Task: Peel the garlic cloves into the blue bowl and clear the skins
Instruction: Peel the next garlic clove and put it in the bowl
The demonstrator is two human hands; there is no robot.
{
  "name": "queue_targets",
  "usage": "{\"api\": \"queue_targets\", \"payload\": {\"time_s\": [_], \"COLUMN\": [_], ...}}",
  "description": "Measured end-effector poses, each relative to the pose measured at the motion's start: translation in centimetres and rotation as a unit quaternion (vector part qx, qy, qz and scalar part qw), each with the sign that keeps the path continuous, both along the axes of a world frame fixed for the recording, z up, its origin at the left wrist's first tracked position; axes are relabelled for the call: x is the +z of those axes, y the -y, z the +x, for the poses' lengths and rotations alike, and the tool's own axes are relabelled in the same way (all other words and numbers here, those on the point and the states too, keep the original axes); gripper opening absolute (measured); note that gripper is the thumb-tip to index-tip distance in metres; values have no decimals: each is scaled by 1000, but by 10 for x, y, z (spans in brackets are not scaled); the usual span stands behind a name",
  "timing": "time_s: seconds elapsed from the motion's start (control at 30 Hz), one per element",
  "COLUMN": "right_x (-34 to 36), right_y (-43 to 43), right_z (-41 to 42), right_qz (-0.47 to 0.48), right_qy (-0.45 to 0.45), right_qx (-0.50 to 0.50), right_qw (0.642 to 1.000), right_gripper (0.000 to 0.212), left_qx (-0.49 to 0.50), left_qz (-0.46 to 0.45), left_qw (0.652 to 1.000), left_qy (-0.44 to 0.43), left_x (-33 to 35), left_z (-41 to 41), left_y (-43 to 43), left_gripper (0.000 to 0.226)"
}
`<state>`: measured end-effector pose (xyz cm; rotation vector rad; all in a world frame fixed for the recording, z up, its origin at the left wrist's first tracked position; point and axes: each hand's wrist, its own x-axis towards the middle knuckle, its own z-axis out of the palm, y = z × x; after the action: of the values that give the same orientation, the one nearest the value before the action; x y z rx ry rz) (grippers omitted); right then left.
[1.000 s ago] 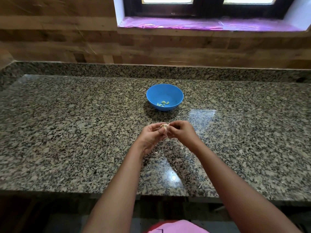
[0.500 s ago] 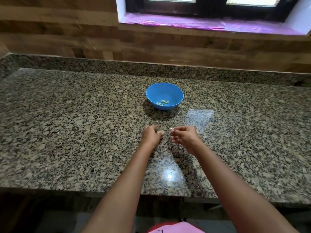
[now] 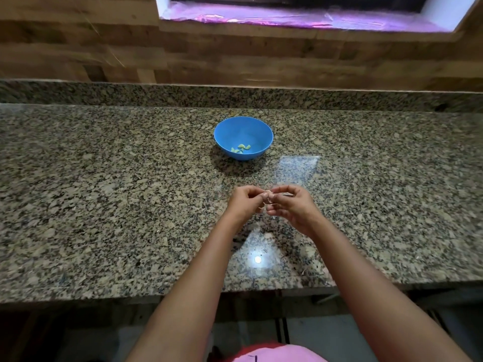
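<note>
A blue bowl [image 3: 243, 137] stands on the granite counter with several peeled garlic cloves [image 3: 241, 148] in its bottom. Nearer to me, my left hand [image 3: 247, 203] and my right hand [image 3: 288, 206] meet just above the counter. Both pinch a small garlic clove [image 3: 268, 197] between their fingertips; thin strips of pale skin hang off it. Most of the clove is hidden by my fingers.
The speckled granite counter [image 3: 104, 192] runs wide to both sides, with a raised back ledge and a wood-panelled wall behind. Its front edge lies under my forearms. A few small skin scraps [image 3: 304, 270] lie on the counter near the front.
Half a second ago my hands were apart and low on the counter. They have since come together again on the clove, slightly raised.
</note>
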<state>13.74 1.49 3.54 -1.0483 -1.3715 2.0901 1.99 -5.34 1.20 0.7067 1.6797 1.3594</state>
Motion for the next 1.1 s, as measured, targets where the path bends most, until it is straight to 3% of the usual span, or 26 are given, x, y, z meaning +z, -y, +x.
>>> {"api": "queue_targets", "payload": {"time_s": [0.13, 0.2, 0.37, 0.53, 0.67, 0.77, 0.9, 0.97, 1.1], "right_x": [-8, -11, -8, -4, 2, 4, 2, 0, -6], "right_y": [-4, -10, -33, -57, -74, -81, -84, -84, -80], "right_z": [11, 16, 22, 29, 32, 35, 32, 31, 35], "right_qz": [-6, -13, -41, 95, 132, 166, 154, 110, 52], "right_qy": [10, 19, 49, 109, 98, 106, 104, 97, 121], "right_qx": [-30, -23, 39, 114, 160, 176, 116, 98, 109], "right_qw": [999, 999, 997, 983, 973, 964, 976, 984, 985], "right_gripper": [17, 22, 23, 17, 23, 10, 5, 8, 14], "left_qx": [-22, -26, 36, 37, 56, 25, 51, 45, -1], "left_qz": [-8, -13, -52, -98, -106, -85, -69, -94, -147], "left_qw": [1000, 1000, 988, 971, 984, 995, 996, 994, 945], "left_qy": [14, 9, -139, -215, -128, -44, 25, -28, -292], "left_x": [-7, -10, -15, -9, -3, 4, 8, 7, -1], "left_z": [15, 23, 37, 44, 46, 49, 49, 47, 41], "left_y": [-7, -11, -25, -40, -51, -54, -55, -54, -48], "left_gripper": [5, 15, 12, 15, 18, 13, 12, 6, 23]}}
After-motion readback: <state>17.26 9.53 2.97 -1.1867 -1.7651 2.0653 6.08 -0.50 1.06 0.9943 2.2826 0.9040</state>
